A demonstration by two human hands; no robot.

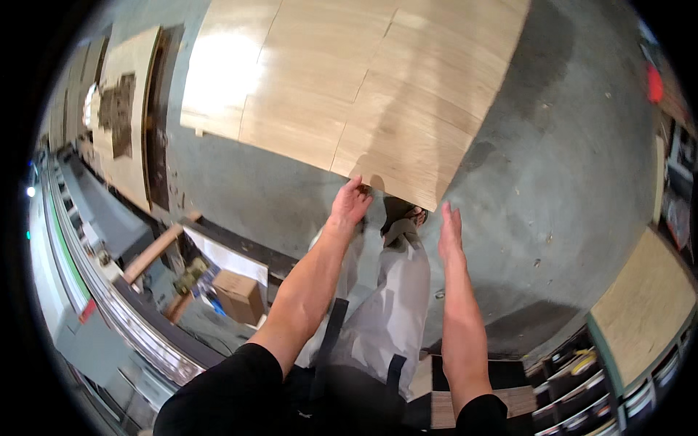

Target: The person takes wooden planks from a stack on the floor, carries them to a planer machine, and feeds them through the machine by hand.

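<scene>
A large panel of pale wood-look planks (298, 116) lies low over the floor in front of me, with staggered seams across its face. My left hand (352, 201) is at its near edge, with the fingers loosely bent and apart. Whether the fingertips touch the edge I cannot tell. My right hand (451, 231) is just to the right of the panel's near right corner, with straight fingers and nothing in it. A gap shows between that hand and the corner. My foot in a dark sandal (418, 215) is close under the near edge, partly hidden.
Wooden boards (131, 116) lie at the far left. Nearer on the left are a long metal-railed machine (156, 345) and a cardboard box (240, 296). At the lower right, a shelf unit (574, 378) stands by a wood-topped cabinet (643, 305). Grey concrete floor (560, 189) surrounds the panel.
</scene>
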